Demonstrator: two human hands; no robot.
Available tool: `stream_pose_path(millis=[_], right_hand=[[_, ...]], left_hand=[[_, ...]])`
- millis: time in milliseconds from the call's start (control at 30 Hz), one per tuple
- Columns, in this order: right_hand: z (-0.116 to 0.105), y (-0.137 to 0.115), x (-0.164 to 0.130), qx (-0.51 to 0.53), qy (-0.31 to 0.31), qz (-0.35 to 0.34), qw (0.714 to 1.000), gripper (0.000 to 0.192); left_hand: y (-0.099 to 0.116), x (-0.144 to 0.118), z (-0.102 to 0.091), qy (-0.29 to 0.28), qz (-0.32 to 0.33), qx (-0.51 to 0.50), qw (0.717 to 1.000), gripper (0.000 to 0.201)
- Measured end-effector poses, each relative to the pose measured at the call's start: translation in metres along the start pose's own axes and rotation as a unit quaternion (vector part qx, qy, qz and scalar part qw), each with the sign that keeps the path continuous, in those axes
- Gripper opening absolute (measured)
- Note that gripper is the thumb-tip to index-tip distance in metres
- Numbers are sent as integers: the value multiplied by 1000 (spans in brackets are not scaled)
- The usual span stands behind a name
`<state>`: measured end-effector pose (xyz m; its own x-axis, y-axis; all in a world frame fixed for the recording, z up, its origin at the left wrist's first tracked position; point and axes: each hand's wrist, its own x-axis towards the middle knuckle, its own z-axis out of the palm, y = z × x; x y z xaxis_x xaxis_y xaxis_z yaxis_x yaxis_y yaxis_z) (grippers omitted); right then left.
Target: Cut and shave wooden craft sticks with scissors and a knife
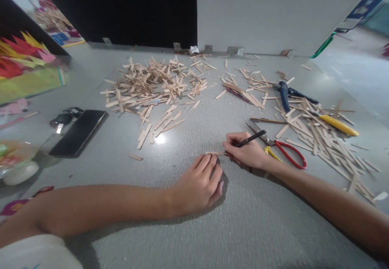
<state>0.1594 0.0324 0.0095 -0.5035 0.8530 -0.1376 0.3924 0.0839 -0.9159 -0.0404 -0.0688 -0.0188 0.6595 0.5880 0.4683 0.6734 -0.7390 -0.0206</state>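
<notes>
Left hand [199, 184] lies flat on the table [243, 220], fingers [209, 164] close together, tips pressing down a small wooden stick [215, 153]. Right hand [244, 151] pinches a dark pen [249, 139] in curled fingers, its tip at the stick's end. Red-handled scissors [285, 152] lie just beside it.

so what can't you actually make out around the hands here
Head view:
- Thin wooden stick piece: the left hand and right hand cover its ends.
- Slim black pen-like tool: tip hidden in the right grip.
- Any marks on the stick: too small.
- Red-handled cutters: the wrist hides part.
</notes>
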Motion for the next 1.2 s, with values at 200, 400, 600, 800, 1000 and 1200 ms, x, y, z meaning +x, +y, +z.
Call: stream_pose_path(millis=[200, 400, 600, 800, 1000, 1200], right_hand=[[0, 0, 0, 38, 13, 8, 999, 47], [0, -1, 1, 36, 19, -8, 999, 49], [-1, -1, 0, 47, 48, -14, 998, 52], [-2, 2, 1, 63, 175, -17, 982, 52], [0, 4, 2, 46, 193, 4, 980, 46], [-1, -1, -4, -8, 44, -59, 997, 40]], left_hand=[[1, -3, 1, -30, -42, -12, 999, 40], [-1, 0, 1, -56, -69, -52, 995, 47], [-4, 3, -1, -65, -82, -65, 992, 56], [-3, -1, -1, 6, 27, -38, 999, 39], [-2, -1, 2, -27, -40, -58, 997, 38], [2, -6, 7, -67, -132, -28, 989, 56]])
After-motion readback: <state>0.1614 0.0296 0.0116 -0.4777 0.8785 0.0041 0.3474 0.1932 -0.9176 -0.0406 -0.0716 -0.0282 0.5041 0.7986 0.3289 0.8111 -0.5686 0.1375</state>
